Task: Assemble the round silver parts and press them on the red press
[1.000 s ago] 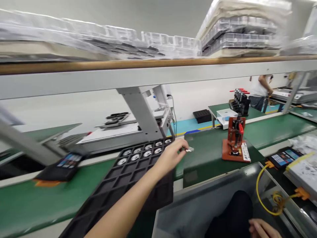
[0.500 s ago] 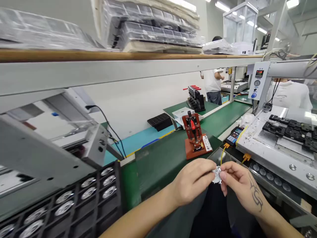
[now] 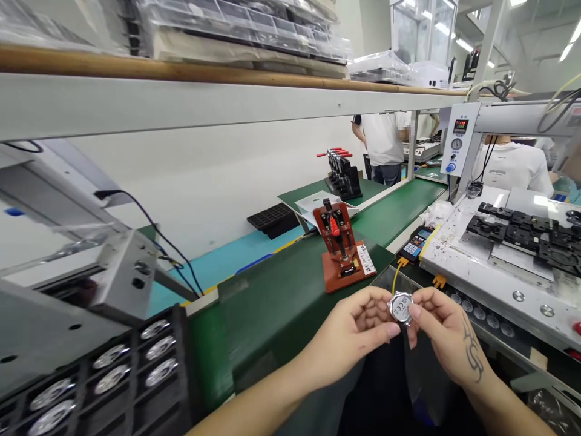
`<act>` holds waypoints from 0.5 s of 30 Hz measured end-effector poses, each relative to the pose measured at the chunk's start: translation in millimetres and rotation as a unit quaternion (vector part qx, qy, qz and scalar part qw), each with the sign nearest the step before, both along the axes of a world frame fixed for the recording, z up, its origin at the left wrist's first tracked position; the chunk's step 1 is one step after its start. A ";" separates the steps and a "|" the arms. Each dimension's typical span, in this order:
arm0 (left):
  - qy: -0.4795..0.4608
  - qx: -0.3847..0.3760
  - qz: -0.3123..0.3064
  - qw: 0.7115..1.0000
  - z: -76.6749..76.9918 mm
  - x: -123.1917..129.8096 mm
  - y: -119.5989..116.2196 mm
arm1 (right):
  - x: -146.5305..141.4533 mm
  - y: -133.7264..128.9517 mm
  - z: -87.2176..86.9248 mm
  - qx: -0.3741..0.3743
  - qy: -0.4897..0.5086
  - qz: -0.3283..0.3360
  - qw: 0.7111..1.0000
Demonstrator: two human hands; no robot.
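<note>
A round silver watch case [image 3: 401, 307] with lugs is held up over my lap, its printed back with a CE mark facing me. My right hand [image 3: 438, 324] pinches its right edge, the thumb lying on the back. On the other side, the curled fingers of my left hand [image 3: 363, 318] touch the left edge, while the left thumb lies just below the case. Beyond my hands, a brown toggle-clamp press [image 3: 340, 251] with a red handle stands on the green mat [image 3: 272, 309].
At lower left, a black compartment tray [image 3: 136, 387] holds several silver watch cases. On the right stands a white machine [image 3: 476, 266] with black fixtures, and a keypad device [image 3: 415, 243] beside it. A shelf [image 3: 204, 103] crosses above. Two people are farther back.
My view has shifted, so the press and tray appear farther left. The watch case has tilted, showing its back more fully. My left thumb has come off its face and the left fingers have opened somewhat.
</note>
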State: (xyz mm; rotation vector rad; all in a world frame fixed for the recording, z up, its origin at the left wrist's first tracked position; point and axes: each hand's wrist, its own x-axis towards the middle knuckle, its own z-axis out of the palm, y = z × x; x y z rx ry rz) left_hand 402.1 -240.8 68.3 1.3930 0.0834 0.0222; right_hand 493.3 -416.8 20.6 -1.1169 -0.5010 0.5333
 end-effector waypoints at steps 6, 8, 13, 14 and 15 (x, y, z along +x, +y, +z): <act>-0.010 -0.038 -0.021 0.999 -4.5 7.1 -3.4 | -3.2 -6.8 -2.6 0.033 0.046 0.037 0.998; -0.007 -0.043 -0.026 0.999 -3.6 7.6 -3.3 | -4.6 -8.1 0.0 0.043 0.054 0.042 0.997; -0.010 -0.040 -0.016 0.999 -0.3 5.3 -3.5 | -6.0 -7.4 3.1 0.052 0.057 0.042 0.996; -0.011 -0.038 -0.015 0.999 0.4 4.8 -3.4 | -6.0 -7.2 2.8 0.049 0.055 0.040 0.996; -0.012 -0.035 -0.014 0.999 1.2 4.4 -3.3 | -5.8 -7.1 2.4 0.046 0.052 0.039 0.997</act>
